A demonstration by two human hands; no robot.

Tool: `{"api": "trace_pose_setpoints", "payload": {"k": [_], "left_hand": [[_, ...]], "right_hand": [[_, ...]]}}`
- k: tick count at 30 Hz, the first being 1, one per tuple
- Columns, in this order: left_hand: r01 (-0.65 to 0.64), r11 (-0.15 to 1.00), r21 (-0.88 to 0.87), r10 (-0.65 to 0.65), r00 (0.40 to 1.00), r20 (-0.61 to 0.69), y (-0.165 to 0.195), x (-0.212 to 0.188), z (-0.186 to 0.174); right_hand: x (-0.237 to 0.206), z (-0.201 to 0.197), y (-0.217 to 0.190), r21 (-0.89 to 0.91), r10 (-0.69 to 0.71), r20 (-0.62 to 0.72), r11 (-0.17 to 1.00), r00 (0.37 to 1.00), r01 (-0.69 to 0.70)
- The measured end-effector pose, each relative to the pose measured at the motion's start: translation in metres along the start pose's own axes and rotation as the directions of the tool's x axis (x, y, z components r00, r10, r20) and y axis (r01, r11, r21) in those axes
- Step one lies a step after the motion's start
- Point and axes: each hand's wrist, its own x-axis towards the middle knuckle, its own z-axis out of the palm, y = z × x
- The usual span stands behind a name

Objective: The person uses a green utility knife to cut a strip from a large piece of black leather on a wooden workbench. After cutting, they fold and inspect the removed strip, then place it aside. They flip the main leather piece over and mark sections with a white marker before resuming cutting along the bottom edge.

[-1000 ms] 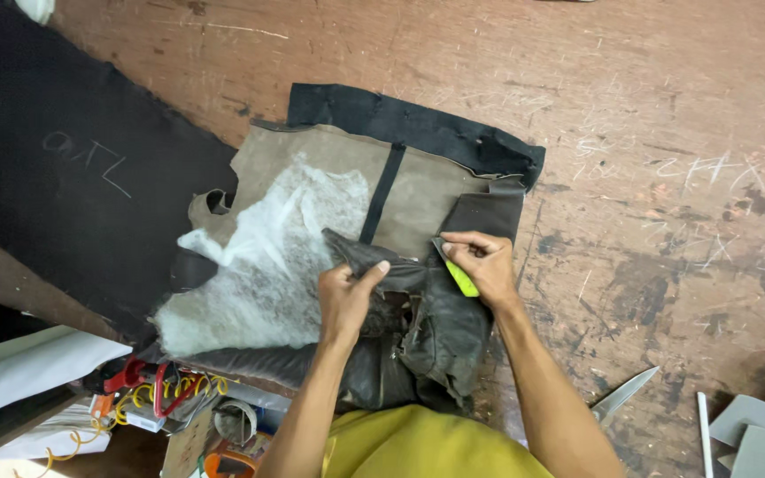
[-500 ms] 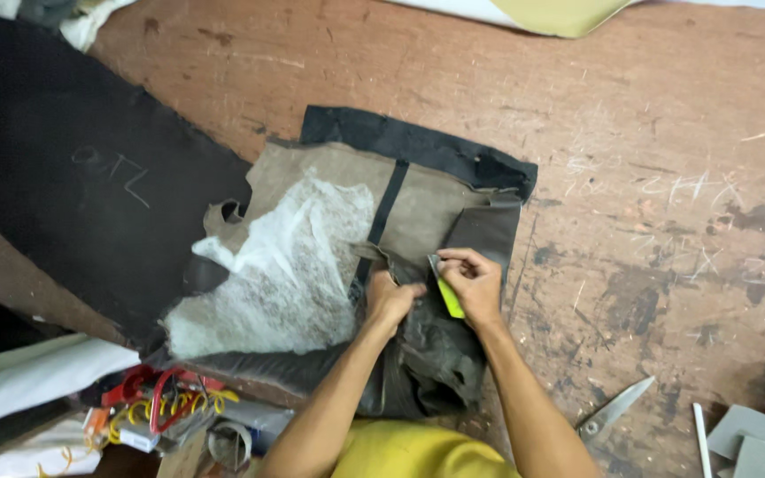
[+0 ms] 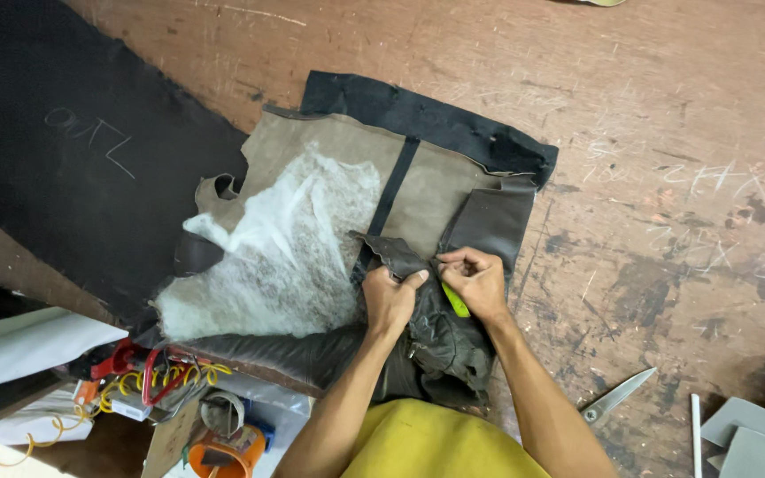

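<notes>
A tan leather piece with a white fibrous lining patch and a black strip lies on the worn wooden workbench. My left hand pinches a dark folded leather flap near the piece's middle. My right hand pinches the same flap from the right and holds a small yellow-green tool under its fingers. Crumpled dark leather bunches below both hands.
A large black sheet with chalk marks covers the bench's left side. Scissors lie at the lower right, next to grey card pieces. Below the bench edge at lower left sit red-handled tools, yellow cord and an orange container.
Both hands have drawn together on the dark flap. The view has shifted, so the leather piece sits higher and more centred in frame.
</notes>
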Motion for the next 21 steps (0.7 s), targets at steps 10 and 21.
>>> {"api": "trace_pose_setpoints", "payload": {"k": [10,21], "left_hand": [[-0.082,0.996,-0.037,0.082,0.997,-0.009,0.008,-0.01,-0.015],[-0.072,0.996,-0.061,0.067,0.994,-0.083,0.015,-0.02,-0.029]], "right_hand": [[0.003,-0.008,-0.006,0.007,0.069,0.087,0.998,0.994,-0.069],[0.008,-0.007,-0.019,0.173,0.118,0.011,0.978,0.993,-0.118]]}}
